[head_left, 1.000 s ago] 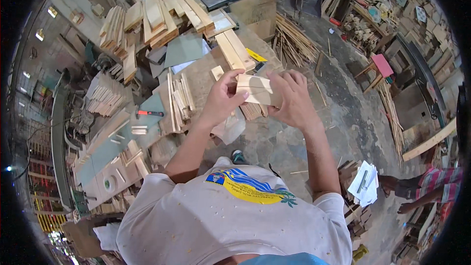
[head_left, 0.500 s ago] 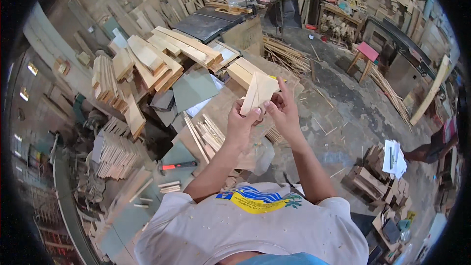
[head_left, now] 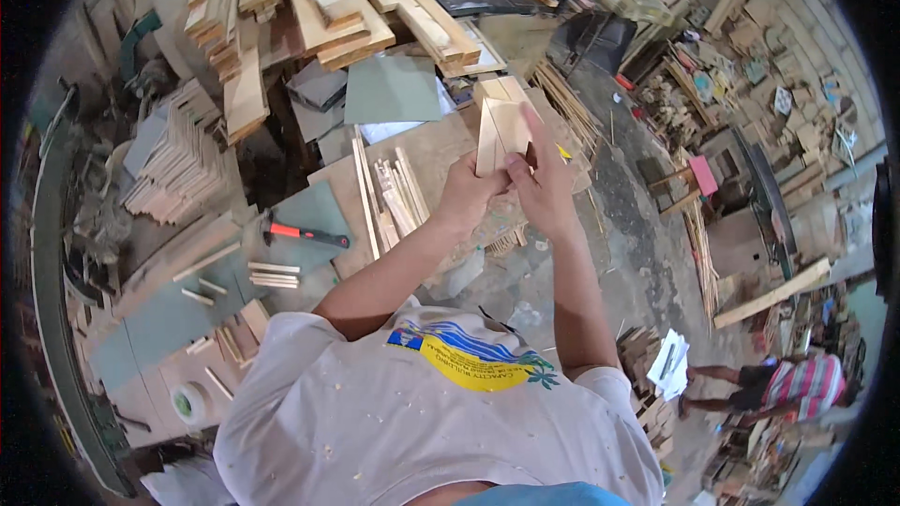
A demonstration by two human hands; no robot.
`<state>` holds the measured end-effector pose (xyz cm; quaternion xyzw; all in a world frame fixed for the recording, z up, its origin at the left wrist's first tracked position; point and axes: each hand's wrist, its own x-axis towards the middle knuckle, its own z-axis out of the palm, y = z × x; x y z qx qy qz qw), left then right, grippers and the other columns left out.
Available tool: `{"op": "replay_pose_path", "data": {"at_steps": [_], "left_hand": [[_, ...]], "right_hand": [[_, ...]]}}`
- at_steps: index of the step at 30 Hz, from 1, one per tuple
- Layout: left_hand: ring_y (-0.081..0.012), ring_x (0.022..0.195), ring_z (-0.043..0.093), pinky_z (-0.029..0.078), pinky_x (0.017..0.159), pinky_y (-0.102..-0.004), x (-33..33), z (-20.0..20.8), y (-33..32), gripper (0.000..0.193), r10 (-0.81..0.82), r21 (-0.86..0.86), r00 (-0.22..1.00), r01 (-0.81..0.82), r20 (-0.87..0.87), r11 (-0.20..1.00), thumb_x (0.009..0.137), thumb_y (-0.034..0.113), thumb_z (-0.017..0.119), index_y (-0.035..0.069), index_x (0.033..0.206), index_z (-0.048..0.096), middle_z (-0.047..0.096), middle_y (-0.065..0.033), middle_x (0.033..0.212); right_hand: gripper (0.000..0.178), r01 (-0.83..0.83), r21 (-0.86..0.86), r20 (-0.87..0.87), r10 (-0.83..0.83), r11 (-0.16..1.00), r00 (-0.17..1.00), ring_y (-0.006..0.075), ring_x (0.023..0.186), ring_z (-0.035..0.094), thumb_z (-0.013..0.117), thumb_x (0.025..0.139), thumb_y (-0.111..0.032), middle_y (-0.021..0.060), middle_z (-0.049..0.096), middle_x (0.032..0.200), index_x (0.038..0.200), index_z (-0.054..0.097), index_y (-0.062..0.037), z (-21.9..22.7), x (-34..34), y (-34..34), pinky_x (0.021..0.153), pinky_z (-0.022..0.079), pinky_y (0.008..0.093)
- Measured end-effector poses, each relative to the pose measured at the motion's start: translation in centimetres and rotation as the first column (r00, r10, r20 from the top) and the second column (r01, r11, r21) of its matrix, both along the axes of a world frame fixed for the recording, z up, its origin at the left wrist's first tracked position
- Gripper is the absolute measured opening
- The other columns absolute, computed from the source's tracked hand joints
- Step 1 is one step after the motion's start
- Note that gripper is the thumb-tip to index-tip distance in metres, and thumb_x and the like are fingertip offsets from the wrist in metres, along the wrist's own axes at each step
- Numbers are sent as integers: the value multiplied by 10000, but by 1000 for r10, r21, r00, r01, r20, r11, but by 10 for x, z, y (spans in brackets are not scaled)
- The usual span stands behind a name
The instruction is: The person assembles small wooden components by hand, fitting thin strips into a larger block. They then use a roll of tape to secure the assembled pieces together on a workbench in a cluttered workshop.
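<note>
In front of my chest I hold a pale flat wooden piece (head_left: 498, 134) with a thin dark line running along its face. My left hand (head_left: 469, 195) grips its lower end, the fingers wrapped round it. My right hand (head_left: 546, 189) pinches the same piece from the right, with its thumb on the lower part and the index finger stretched up along the right edge. Below and left of the hands, several thin wooden strips (head_left: 401, 192) lie on the brown work surface (head_left: 333, 178). A claw hammer (head_left: 307, 233) with a red and black handle lies farther left.
Stacked planks (head_left: 328, 0) and a grey-green sheet (head_left: 392, 89) are at the back left. Thin cut wood pieces (head_left: 178, 169) stand stacked at left. A white tape roll (head_left: 190, 403) lies lower left. At right are a red-topped stool (head_left: 701, 175) and another person (head_left: 797, 389).
My view has tilted and turned, so the benches shift and more of the other person shows at right. Both hands keep hold of the wooden piece, which now stands more upright.
</note>
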<state>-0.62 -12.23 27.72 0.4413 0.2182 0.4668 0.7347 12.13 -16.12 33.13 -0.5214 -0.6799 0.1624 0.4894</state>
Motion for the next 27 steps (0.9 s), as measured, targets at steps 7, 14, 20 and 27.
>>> {"op": "replay_pose_path", "data": {"at_steps": [7, 14, 20, 27], "left_hand": [[-136, 942, 660, 554, 841, -329, 3, 2, -1, 280, 3, -112, 1000, -7, -30, 994, 946, 164, 673, 61, 1201, 621, 684, -38, 1066], [-142, 965, 660, 563, 875, -352, 24, -8, -6, 296, -43, -14, 997, 42, -68, 999, 958, 169, 665, 54, 1225, 610, 682, -38, 1075], [-142, 1003, 658, 571, 862, -335, 40, -2, -16, 320, -73, -24, 985, 70, -154, 997, 968, 161, 652, 45, 1260, 595, 665, -53, 1145], [-102, 956, 640, 533, 814, -251, 51, -16, -21, 320, -176, 49, 955, 192, -238, 980, 957, 106, 613, 9, 1259, 575, 656, -31, 1070]], "right_hand": [[570, -98, -167, -508, 0, 981, 862, 178, 1071, 614, 602, 971, -30, 150, 644, 1209, 1494, 377, -16, -6, 23, 3, 893, 513, 313], [510, -77, -150, -573, -23, 986, 819, 167, 1028, 620, 632, 966, -44, 151, 652, 1198, 1431, 423, -14, -10, 45, -9, 857, 514, 310], [452, -78, -153, -594, -28, 985, 804, 169, 1022, 623, 638, 950, -11, 144, 669, 1147, 1363, 455, -11, -24, 54, -21, 870, 517, 325], [427, -25, -270, -599, -148, 962, 787, 147, 923, 647, 700, 887, -6, 142, 671, 1068, 1248, 473, -3, -27, 58, -36, 790, 540, 301]]}}
